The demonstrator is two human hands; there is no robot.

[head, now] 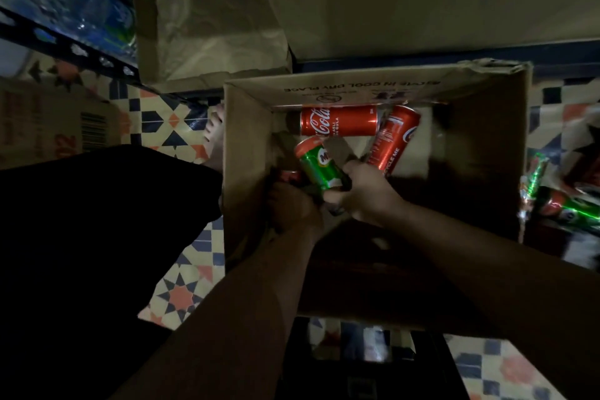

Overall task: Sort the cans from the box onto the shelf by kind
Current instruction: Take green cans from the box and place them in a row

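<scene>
Box: open cardboard box point(246, 153) on a patterned tile floor point(181, 295), flaps up, seen from above; inside dim, near half in deep shadow.
Right hand: right hand point(363, 195) inside the box, fingers curled round the lower end of a green Milo can point(319, 166); the can is tilted, its red-rimmed top pointing up-left.
Left hand: left hand point(292, 208) low in the box's left corner, just beside the right hand; fingers curled downward in shadow. A bit of red can point(289, 176) shows at its fingertips, but whether it is gripped cannot be told.
Other cans in box: one red Coca-Cola can point(337, 120) lying on its side along the far wall; a second red can point(394, 140) lying at a slant just right of it, its top near the first can's end.
Outside the box, right: more green cans point(565, 208) on the floor, blurred.
Shelf: dark metal shelf edge point(65, 42) at upper left, clear plastic bottles point(65, 0) on it, blurred.
Also seen: a bare foot point(214, 136) on the tiles by the box's left wall; dark clothing point(97, 237) fills the lower left.
</scene>
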